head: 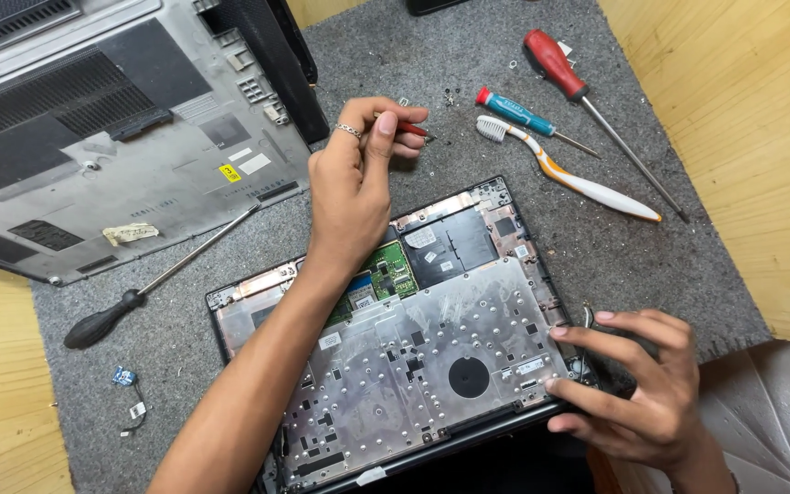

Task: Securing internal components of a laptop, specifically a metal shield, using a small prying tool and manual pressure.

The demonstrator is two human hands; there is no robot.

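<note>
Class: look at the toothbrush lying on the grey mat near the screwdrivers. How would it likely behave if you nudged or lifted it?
The toothbrush looks slim and plastic, so it is probably light. Its curved handle lies flat on the felt-like mat, so it would likely slide or pivot rather than roll. The long thin neck may flex slightly.

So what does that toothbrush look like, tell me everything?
The toothbrush is white plastic with orange stripes along its curved handle and white bristles at the upper left end. It lies flat and slanted on the grey mat, between the blue screwdriver and the long red one. No hand touches it.
</note>
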